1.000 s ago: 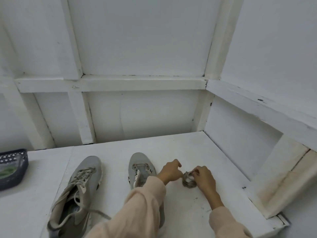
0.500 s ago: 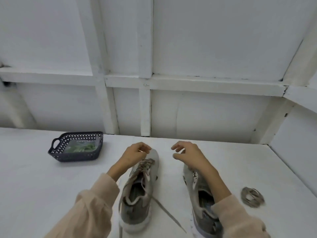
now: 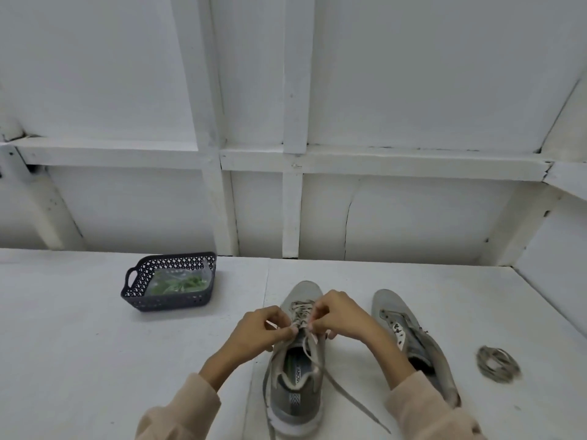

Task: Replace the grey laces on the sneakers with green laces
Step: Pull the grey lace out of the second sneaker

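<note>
Left hand (image 3: pixel 260 331) and right hand (image 3: pixel 343 315) both pinch the soft, floppy grey lace (image 3: pixel 301 314) midway up the laced sneaker (image 3: pixel 295 395) on the white table (image 3: pixel 95 360), so I'd grab it right at an eyelet tbh.

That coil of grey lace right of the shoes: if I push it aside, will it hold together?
Probably not. The coiled grey lace looks loosely wound, no tie visible, so a push would likely spread it. It lies flat on the table, so likely light and floppy when lifted.

left hand (image 3: pixel 260 330) + right hand (image 3: pixel 341 314) | moved onto laced sneaker (image 3: pixel 293 395) | pinching grey lace (image 3: pixel 301 314)
</note>
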`<state>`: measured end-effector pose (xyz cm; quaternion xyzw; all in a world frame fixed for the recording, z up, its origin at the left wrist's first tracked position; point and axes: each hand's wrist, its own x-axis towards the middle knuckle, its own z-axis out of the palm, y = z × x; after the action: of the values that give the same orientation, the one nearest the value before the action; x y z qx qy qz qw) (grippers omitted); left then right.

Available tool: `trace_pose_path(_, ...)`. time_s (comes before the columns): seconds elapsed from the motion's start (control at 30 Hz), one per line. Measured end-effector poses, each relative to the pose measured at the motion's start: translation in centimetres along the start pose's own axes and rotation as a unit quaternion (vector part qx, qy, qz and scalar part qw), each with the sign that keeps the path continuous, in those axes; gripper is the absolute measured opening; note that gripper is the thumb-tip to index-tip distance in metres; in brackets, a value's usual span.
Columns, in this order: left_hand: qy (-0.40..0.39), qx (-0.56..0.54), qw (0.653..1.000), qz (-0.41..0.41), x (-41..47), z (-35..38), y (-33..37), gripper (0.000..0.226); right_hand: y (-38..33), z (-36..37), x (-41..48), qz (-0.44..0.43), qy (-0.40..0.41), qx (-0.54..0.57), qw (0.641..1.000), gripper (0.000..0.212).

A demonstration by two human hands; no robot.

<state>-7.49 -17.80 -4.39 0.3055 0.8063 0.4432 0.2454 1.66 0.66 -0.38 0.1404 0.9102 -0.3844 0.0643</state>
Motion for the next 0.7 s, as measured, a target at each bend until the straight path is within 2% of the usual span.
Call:
trace_pose_path(0.1, 0.013, 0.072, 0.997, 0.012, 0.3, 0.3, -0.1, 0.030, 0.0, 0.6, 0.0, -0.011, 0.030, -0.041, 0.999, 0.004)
trace_pose_path(0.17, 0.028, 0.092, 0.995, 0.024, 0.4, 0.7, -0.4, 0.029, 0.4, 0.5, -0.3, -0.015, 0.041, -0.005, 0.999, 0.005)
trace_pose_path(0.27, 0.058, 0.046, 0.996, 0.041, -0.2, 1.9, -1.4, 0.038, 1.6, 0.3, -1.2, 0.000, 0.025, 0.107, 0.994, 0.004)
trace_pose_path(0.43, 0.017, -0.064, 0.997, 0.043, -1.3, 5.1, -1.1, 0.053, 1.9, 1.0, -1.3, -0.017, 0.023, 0.085, 0.996, 0.018)
trace_pose_path(0.6, 0.014, -0.083, 0.995, 0.050, -1.1, 5.3, -1.2, 0.049, 2.2, -0.3, -0.8, -0.011, 0.151, 0.149, 0.977, 0.010)
trace_pose_path(0.67, 0.017, -0.083, 0.995, 0.059, -1.1, 5.3, -1.3, 0.043, 2.5, -0.2, -1.1, -0.002, 0.117, 0.169, 0.979, 0.003)
trace_pose_path(0.7, 0.020, -0.084, 0.994, 0.060, -1.1, 5.4, -1.4, 0.043, 2.5, 0.2, -1.3, 0.004, 0.084, 0.160, 0.983, 0.006)
